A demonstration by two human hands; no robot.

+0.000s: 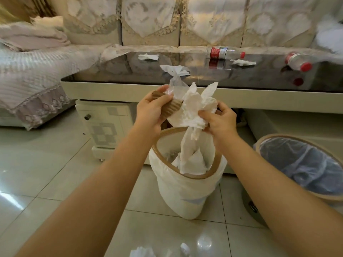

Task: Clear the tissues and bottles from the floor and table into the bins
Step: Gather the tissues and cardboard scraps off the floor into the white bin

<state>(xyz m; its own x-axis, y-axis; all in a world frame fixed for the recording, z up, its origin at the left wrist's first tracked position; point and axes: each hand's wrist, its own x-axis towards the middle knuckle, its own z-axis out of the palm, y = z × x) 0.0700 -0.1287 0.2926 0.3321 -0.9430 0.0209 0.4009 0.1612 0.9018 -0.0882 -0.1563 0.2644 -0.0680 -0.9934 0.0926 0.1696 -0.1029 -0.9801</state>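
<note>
My left hand (151,110) grips a brown corrugated piece (171,106) together with a bit of clear plastic. My right hand (217,120) pinches a big wad of white tissues (193,110) that hangs down into the white-lined bin (187,190) right below both hands. A second bin with a blue liner (304,164) stands to the right. On the dark glossy table (185,76) lie several tissues (148,56) and two clear bottles with red caps, one at the back (225,52) and one at the right (297,61). More tissue (142,252) lies on the floor near me.
A cream sofa with lace covers runs behind the table, and folded blankets (31,37) lie on its left part. A small white cabinet (104,123) stands under the table's left end. Pale glossy tiles cover the floor.
</note>
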